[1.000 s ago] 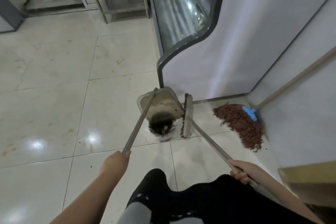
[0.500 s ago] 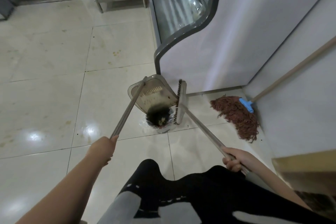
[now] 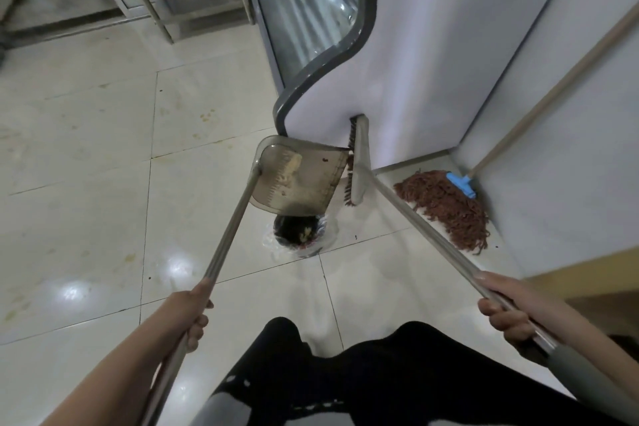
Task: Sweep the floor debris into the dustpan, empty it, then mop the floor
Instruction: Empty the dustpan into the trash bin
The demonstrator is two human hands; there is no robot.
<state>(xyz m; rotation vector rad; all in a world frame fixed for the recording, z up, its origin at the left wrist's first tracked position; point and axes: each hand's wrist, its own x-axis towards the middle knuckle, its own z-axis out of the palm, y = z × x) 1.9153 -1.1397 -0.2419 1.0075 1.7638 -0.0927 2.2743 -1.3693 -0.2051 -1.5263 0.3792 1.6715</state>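
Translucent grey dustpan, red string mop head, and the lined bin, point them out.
Translucent grey dustpan [image 3: 297,180]: head view, on its scoop floor.
Red string mop head [image 3: 449,207]: head view, on its strands.
Lined bin [image 3: 297,230]: head view, on its dark opening.

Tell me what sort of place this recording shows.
Probably a small food shop or eatery, seen behind the counter: a curved-glass display case with a grey frame, a glossy cream tiled floor with stains, and a rust-red string mop with a blue clamp leaning in the corner.
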